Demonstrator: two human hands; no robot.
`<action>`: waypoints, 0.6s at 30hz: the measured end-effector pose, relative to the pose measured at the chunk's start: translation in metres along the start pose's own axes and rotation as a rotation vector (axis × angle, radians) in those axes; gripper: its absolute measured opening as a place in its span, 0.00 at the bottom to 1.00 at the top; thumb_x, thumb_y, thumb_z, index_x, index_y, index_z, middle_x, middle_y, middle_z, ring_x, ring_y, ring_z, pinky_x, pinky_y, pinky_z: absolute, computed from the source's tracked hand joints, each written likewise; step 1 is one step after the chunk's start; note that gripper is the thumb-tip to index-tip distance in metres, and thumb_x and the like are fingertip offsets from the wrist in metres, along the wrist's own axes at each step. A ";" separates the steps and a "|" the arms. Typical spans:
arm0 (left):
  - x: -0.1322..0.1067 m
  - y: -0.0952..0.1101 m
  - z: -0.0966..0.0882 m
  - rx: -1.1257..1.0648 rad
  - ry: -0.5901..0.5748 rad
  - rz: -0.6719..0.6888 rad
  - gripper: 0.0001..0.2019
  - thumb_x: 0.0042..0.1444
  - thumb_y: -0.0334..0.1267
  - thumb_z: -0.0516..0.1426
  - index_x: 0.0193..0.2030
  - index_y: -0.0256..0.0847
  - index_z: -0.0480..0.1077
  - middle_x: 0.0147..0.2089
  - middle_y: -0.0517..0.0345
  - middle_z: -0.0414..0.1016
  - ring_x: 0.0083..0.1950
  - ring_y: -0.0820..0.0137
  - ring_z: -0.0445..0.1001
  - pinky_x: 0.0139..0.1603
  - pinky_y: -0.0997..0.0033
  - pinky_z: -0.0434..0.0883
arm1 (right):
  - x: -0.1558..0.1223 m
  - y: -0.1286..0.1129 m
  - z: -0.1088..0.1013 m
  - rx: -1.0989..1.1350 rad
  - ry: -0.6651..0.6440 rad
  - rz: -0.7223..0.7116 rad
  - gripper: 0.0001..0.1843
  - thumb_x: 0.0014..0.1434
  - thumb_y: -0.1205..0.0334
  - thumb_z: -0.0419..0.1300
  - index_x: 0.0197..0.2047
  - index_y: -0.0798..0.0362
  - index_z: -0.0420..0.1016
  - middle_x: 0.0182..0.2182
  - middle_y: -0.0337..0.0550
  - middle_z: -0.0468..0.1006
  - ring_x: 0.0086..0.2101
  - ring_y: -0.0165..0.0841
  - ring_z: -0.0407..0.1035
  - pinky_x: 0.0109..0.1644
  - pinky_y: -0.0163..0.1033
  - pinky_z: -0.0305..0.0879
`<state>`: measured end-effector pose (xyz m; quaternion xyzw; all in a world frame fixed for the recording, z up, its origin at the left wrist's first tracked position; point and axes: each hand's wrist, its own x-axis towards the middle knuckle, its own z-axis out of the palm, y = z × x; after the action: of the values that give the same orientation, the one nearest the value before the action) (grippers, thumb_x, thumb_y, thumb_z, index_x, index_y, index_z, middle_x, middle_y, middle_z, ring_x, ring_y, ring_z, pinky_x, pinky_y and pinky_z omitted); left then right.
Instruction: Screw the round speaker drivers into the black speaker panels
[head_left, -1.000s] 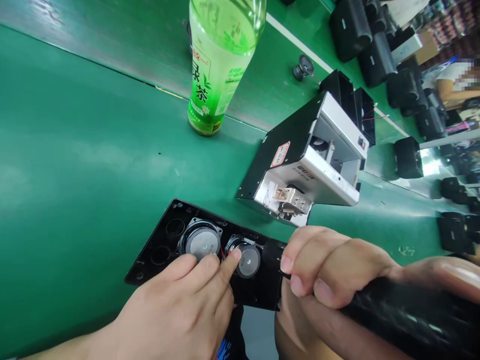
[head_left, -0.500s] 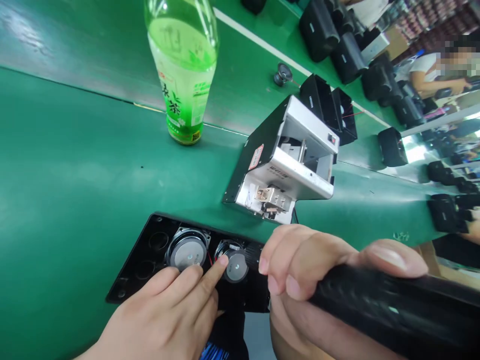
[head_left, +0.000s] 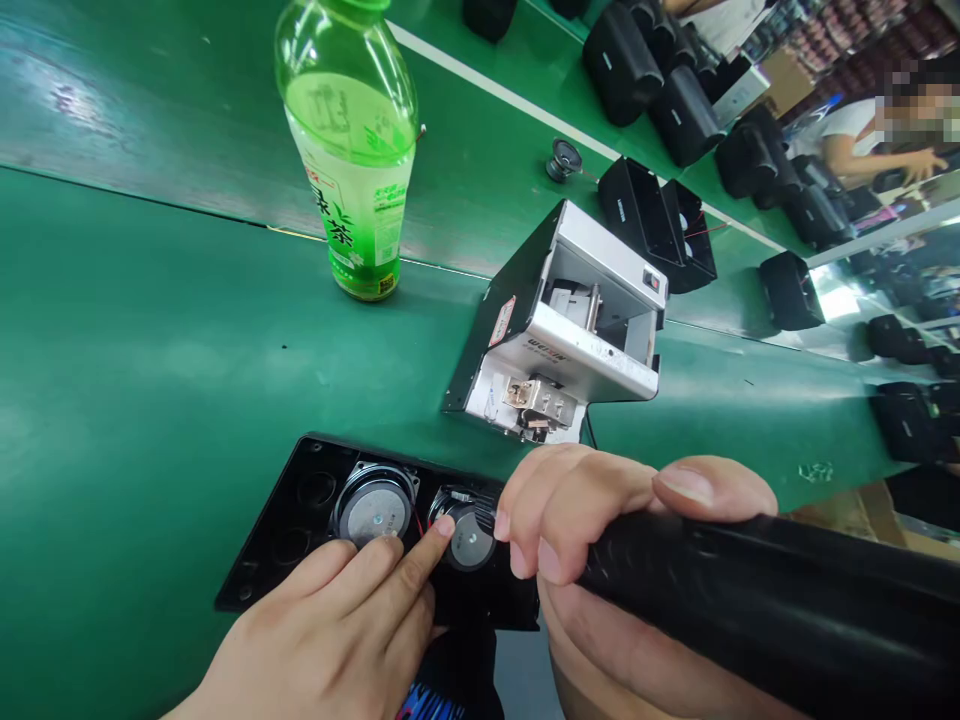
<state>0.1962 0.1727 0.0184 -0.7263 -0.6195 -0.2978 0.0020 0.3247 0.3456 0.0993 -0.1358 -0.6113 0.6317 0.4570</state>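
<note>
**Fig. 1.** My two hands at a black speaker panel (head_left: 259, 570).
My left hand (head_left: 322, 630) lies open, its index fingertip (head_left: 444, 526) on a speaker driver (head_left: 471, 540); my right hand (head_left: 592, 530) is closed around a black tool handle (head_left: 750, 600).

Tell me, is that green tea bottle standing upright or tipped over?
Upright: the bottle stands on its base on the green workbench.

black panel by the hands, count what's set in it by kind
Speaker drivers in the black panel: 2
Empty large round holes: 2
Total: 4
</note>
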 end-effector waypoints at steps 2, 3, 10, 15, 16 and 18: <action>0.003 0.001 -0.001 0.009 0.015 0.015 0.19 0.80 0.37 0.53 0.45 0.42 0.86 0.64 0.54 0.87 0.55 0.60 0.76 0.54 0.56 0.68 | 0.000 -0.001 -0.001 0.000 -0.011 0.011 0.18 0.73 0.59 0.57 0.61 0.41 0.82 0.26 0.37 0.80 0.24 0.37 0.74 0.32 0.48 0.78; 0.004 0.002 -0.002 0.011 0.015 0.021 0.19 0.79 0.36 0.53 0.45 0.42 0.86 0.64 0.53 0.88 0.55 0.60 0.76 0.53 0.56 0.68 | 0.000 -0.002 -0.002 0.000 -0.035 0.029 0.19 0.73 0.60 0.56 0.61 0.40 0.81 0.27 0.37 0.80 0.25 0.37 0.75 0.32 0.49 0.79; 0.006 0.002 -0.007 0.009 -0.027 0.014 0.19 0.78 0.34 0.51 0.44 0.43 0.86 0.63 0.54 0.88 0.55 0.58 0.76 0.52 0.55 0.67 | 0.004 0.004 0.003 -0.051 -0.111 -0.004 0.20 0.71 0.68 0.58 0.59 0.43 0.83 0.26 0.36 0.79 0.24 0.35 0.75 0.32 0.46 0.80; 0.011 0.003 -0.012 -0.026 -0.100 0.003 0.14 0.74 0.33 0.56 0.44 0.42 0.85 0.62 0.53 0.88 0.51 0.58 0.76 0.47 0.53 0.66 | 0.002 0.016 0.012 -0.044 -0.073 -0.015 0.14 0.71 0.62 0.62 0.54 0.42 0.87 0.24 0.36 0.80 0.21 0.35 0.74 0.27 0.43 0.76; 0.013 0.003 -0.015 -0.034 -0.094 -0.010 0.14 0.75 0.34 0.55 0.44 0.42 0.84 0.61 0.54 0.88 0.50 0.59 0.76 0.47 0.53 0.66 | 0.001 0.018 0.012 -0.025 -0.069 -0.007 0.13 0.71 0.60 0.63 0.53 0.43 0.87 0.24 0.36 0.80 0.21 0.35 0.73 0.26 0.43 0.75; 0.018 0.002 -0.024 -0.090 -0.059 -0.048 0.16 0.79 0.37 0.54 0.46 0.43 0.84 0.58 0.58 0.89 0.49 0.60 0.77 0.48 0.54 0.67 | 0.002 0.021 0.010 0.023 -0.086 -0.008 0.13 0.70 0.57 0.64 0.54 0.43 0.87 0.24 0.37 0.81 0.21 0.35 0.73 0.26 0.43 0.75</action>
<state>0.1882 0.1795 0.0467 -0.7191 -0.6224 -0.3040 -0.0559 0.3073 0.3436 0.0831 -0.1009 -0.6234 0.6423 0.4343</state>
